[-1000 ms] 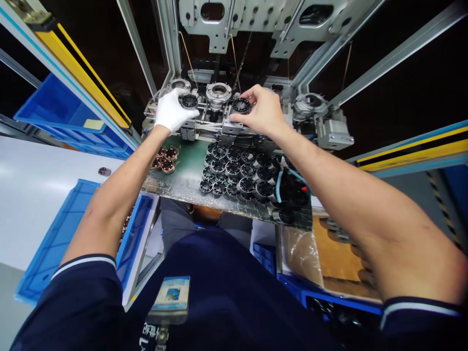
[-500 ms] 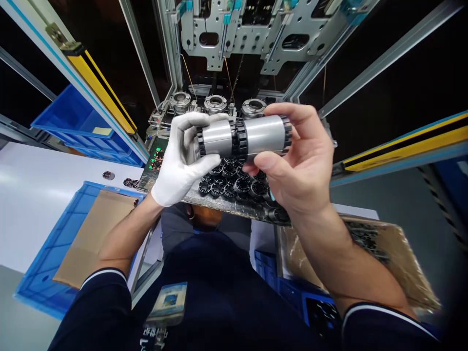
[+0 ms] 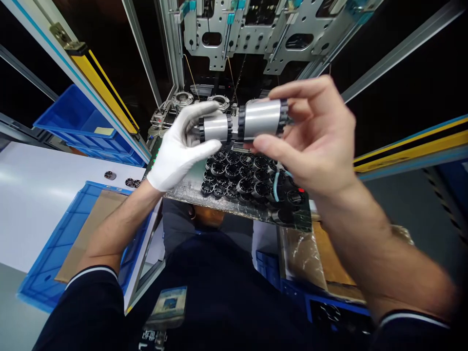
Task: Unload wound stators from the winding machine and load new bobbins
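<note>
Left hand [image 3: 175, 157] grips 1 core [image 3: 215, 128], right hand [image 3: 320, 146] a 2nd core [image 3: 262, 120], ends apart. Badge [image 3: 170, 303] print is blurred. More cores [image 3: 232, 170] stand near the bench edge [image 3: 190, 195].

The gloved left hand [image 3: 173, 156] holds a silver cylinder [image 3: 216, 128] with black toothed ends, and the bare right hand [image 3: 318, 139] holds a second cylinder [image 3: 262, 119] just beside it. Below, black-topped rings [image 3: 233, 171] crowd the bench [image 3: 188, 181], near a blue tray [image 3: 38, 285].
</note>
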`<state>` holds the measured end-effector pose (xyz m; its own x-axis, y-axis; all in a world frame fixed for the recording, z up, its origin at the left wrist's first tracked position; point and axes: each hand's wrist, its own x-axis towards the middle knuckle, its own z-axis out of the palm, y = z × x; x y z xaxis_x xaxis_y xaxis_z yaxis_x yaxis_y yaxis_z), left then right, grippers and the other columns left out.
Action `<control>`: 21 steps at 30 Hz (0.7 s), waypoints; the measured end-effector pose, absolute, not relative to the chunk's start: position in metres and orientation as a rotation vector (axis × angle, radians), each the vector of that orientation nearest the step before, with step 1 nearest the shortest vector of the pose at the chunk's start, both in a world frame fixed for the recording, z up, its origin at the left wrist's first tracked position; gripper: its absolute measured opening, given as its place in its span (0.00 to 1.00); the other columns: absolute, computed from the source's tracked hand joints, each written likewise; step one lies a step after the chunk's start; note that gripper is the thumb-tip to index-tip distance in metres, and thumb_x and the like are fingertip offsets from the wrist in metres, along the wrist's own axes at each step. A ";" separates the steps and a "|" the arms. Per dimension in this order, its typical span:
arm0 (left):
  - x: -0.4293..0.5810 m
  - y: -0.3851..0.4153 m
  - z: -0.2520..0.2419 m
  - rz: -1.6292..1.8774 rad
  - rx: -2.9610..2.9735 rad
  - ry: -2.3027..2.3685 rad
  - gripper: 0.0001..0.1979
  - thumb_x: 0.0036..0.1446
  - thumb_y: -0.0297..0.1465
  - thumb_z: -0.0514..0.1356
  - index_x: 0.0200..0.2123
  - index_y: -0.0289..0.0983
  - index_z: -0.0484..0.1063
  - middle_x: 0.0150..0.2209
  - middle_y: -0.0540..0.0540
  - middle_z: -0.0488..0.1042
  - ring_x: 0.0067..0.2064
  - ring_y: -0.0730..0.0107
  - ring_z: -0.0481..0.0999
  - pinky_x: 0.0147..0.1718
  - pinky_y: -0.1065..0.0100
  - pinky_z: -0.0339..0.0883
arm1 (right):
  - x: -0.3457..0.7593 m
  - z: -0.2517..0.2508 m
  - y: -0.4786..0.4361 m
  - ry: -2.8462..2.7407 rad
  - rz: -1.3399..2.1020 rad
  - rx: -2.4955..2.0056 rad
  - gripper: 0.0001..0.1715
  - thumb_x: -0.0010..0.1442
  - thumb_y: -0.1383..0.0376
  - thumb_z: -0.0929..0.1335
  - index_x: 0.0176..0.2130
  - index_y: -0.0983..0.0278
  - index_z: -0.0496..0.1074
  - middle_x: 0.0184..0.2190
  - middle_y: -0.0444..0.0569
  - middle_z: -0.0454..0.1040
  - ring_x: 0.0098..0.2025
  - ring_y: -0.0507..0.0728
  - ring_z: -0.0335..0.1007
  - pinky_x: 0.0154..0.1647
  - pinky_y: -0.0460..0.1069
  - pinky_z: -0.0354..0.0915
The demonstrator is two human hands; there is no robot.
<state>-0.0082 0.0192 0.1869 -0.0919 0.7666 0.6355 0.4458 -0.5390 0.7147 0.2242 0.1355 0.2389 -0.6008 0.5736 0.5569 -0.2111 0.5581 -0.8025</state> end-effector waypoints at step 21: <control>-0.331 0.306 0.108 0.929 1.774 2.056 0.46 0.15 0.49 0.91 0.40 0.47 0.74 0.27 0.69 0.71 0.37 0.69 0.56 0.48 0.60 0.65 | 0.045 0.172 0.373 -2.697 0.279 -0.826 0.31 0.55 0.65 0.88 0.56 0.57 0.83 0.54 0.48 0.87 0.56 0.67 0.80 0.68 0.71 0.73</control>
<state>-0.3306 0.3061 0.1080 -0.2134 0.9562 0.2002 0.7824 0.0445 0.6212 0.0449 0.3732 0.1725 -0.7875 0.5713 0.2313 0.5118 0.8152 -0.2711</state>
